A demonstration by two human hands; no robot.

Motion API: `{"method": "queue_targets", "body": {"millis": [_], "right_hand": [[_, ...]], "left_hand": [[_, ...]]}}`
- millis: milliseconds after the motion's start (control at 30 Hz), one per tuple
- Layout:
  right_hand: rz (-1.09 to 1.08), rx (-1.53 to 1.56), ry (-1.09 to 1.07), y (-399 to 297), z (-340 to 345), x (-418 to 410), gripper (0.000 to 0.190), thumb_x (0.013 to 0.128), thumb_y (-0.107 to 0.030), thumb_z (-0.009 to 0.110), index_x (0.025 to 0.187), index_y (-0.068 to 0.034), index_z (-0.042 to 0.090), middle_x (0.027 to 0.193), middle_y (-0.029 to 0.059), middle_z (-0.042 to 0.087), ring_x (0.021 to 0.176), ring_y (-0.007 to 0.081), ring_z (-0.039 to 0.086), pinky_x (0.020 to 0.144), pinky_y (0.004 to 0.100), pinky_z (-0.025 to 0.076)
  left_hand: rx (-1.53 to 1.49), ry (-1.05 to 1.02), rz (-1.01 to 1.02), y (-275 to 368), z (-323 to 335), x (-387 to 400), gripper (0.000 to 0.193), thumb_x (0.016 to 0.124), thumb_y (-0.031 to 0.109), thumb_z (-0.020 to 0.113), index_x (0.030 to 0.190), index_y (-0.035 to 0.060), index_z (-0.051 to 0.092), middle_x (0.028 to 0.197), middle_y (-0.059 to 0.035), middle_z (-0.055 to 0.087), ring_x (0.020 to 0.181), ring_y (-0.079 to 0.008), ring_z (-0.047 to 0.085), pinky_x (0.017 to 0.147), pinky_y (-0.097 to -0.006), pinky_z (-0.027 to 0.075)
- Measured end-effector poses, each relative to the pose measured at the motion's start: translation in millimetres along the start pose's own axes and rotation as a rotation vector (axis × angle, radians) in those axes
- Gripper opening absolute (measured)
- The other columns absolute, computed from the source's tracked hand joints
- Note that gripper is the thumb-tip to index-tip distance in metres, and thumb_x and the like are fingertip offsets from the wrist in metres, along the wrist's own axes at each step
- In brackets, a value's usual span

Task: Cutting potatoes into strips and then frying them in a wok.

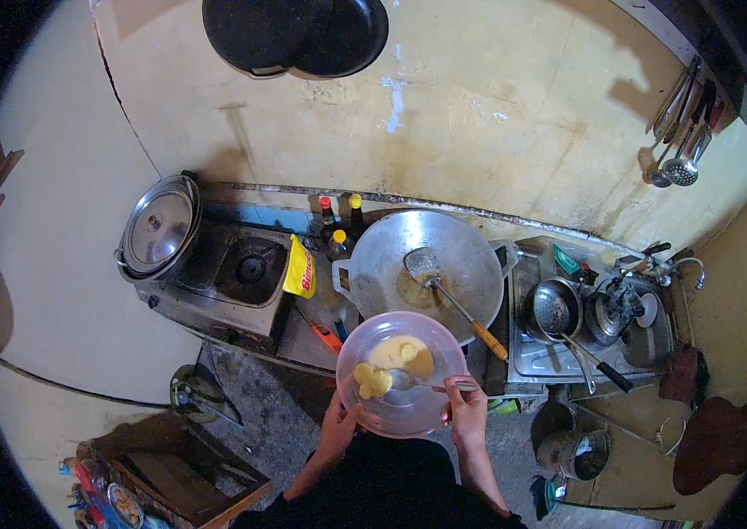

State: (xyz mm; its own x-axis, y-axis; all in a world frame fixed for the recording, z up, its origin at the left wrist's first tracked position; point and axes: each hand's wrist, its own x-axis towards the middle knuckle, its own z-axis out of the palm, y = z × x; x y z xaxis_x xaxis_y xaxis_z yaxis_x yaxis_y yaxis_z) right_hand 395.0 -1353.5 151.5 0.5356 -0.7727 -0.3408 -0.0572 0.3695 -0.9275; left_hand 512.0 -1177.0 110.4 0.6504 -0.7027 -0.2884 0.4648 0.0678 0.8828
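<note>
My left hand (342,418) grips the near left rim of a pink translucent plastic bowl (436,330). In the bowl lies a pale yellow liquid (383,350) with a round yellow piece (408,352) in it. Several yellow pieces (372,381) sit together at the bowl's left side. My right hand (465,405) holds the handle of a metal spoon (403,380), its bowl end beside those pieces. Just beyond stands a large metal wok (380,244), with a wooden-handled metal spatula (453,301) resting in it.
Left of the wok are a gas stove (215,297), a yellow Bimoli pouch (301,268), bottles (339,246) and an orange lighter (326,337). A lidded pot (160,228) stands at the far left. At the right, pots (553,311) crowd the metal sink (654,344).
</note>
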Motion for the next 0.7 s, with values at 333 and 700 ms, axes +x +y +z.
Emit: {"method": "queue_targets", "body": {"millis": [333,700], "right_hand": [[-0.180,-0.219,-0.051,-33,8,-41,0.009,0.087,-0.010,0.053,0.089,-0.001,0.053,0.070,0.0074,0.061,0.037,0.0073,0.045,0.033,0.0208,0.033],[-0.229,-0.190,0.120,-17,4,-14,0.008,0.087,-0.010,0.052,0.090,-0.002,0.052,0.070,0.0047,0.058,0.037,0.0069,0.043,0.033,0.0207,0.032]], "left_hand": [[-0.072,0.070,-0.070,12,5,-1,0.054,0.086,0.001,0.039,0.135,0.0079,0.018,0.114,-0.0147,0.050,0.076,-0.0212,0.062,0.065,-0.0286,0.053],[-0.012,0.044,-0.050,10,1,-2,0.053,0.087,0.006,0.040,0.135,0.0091,0.018,0.104,-0.0119,0.056,0.076,-0.0171,0.062,0.058,-0.0244,0.049]]}}
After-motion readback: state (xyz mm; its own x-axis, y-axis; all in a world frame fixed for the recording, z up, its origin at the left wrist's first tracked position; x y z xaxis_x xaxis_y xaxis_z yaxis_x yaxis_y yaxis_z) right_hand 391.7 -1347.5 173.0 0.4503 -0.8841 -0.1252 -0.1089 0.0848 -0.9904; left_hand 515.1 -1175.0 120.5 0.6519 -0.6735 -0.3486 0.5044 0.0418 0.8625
